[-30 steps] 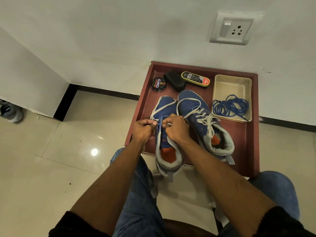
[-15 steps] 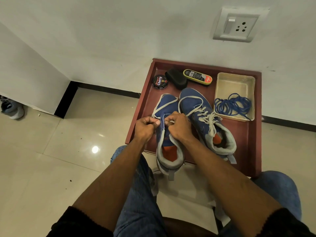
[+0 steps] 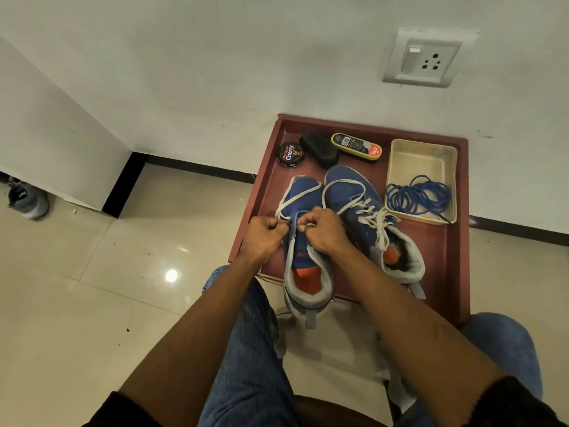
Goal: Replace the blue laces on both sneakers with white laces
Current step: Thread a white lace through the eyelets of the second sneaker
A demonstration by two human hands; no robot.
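Head view: our left hand (image 3: pixel 265 235) and right hand (image 3: pixel 324 229) pinch white lace (image 3: pixel 296 199) ends over the left sneaker (image 3: pixel 303 241), fingers curled tight, to thread eyelets.

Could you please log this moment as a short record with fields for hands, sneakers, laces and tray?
left hand: pinches white lace at left sneaker
right hand: pinches white lace at the same sneaker
right sneaker: laced white
blue laces: coiled in beige tub
tray: also holds polish tin

Blue sneakers (image 3: pixel 308 229) — white laces (image 3: pixel 374 218) — maroon tray (image 3: pixel 443 272).
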